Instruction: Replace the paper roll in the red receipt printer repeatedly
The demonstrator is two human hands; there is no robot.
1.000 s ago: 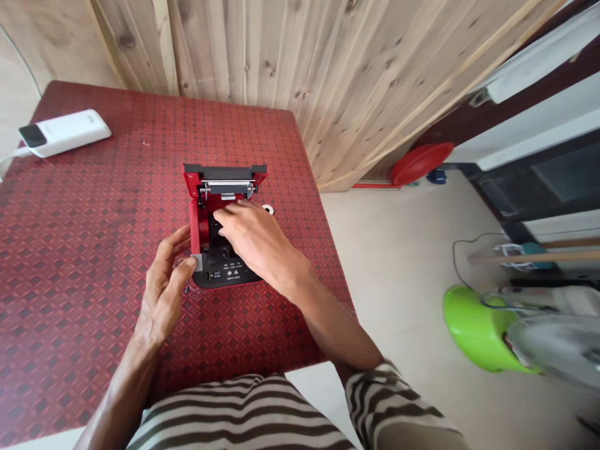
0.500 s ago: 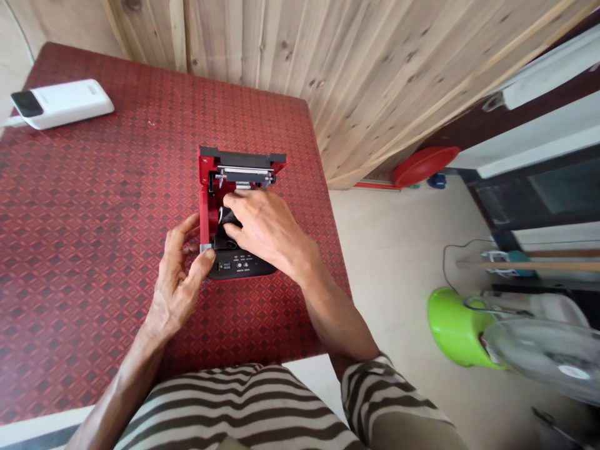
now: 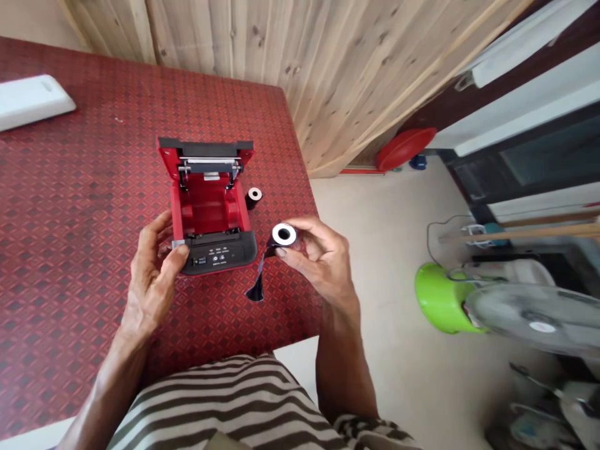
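A small red and black receipt printer [image 3: 213, 250] sits on the table with its lid [image 3: 206, 156] raised and its red paper bay bare inside. My left hand [image 3: 152, 269] grips the printer's front left corner, thumb on top and fingers round the side. To the right of the printer, my right hand [image 3: 323, 256] pinches a paper roll [image 3: 284, 235] with a white end face and dark outer side. A dark loose strip [image 3: 255, 289] of it hangs down. Another dark roll [image 3: 254, 195] stands on the table close to the printer's right side.
The red patterned table [image 3: 94, 206] has its right edge just beyond my right hand. A white device [image 3: 35, 100] lies at the far left. Plank panelling [image 3: 225, 37] rises behind. On the floor to the right are a green stool or bucket [image 3: 438, 300] and a fan [image 3: 534, 319].
My right hand has come out of the printer's bay and moved right with the paper roll. The bay and the second roll now show. The view has shifted; my left hand stays on the printer.
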